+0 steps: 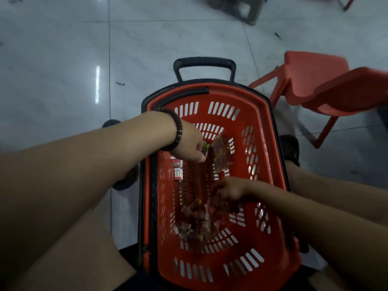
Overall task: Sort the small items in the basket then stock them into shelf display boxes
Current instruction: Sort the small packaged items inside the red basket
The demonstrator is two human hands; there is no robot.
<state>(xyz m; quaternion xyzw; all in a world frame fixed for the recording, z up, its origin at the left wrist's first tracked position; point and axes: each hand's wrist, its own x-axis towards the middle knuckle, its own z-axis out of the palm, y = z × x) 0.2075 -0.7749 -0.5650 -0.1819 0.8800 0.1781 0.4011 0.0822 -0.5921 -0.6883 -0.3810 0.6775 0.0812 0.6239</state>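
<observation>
A red shopping basket (262, 131) with a black rim and handle stands on the floor between my legs. A heap of small wrapped items (197, 223) lies in its near part. A stack of brown packets (221, 153) leans at the far end, and small red-and-white boxes (178, 170) lie by the left wall. My left hand (189, 147), with a dark bead bracelet on the wrist, reaches in and pinches a small green-yellow item (205, 148). My right hand (227, 191) is blurred over the heap, its fingers curled down among the items.
A red plastic chair (327, 89) stands close to the basket's right, on grey floor tiles. A grey stool (241, 7) stands at the top edge. My knees flank the basket on both sides.
</observation>
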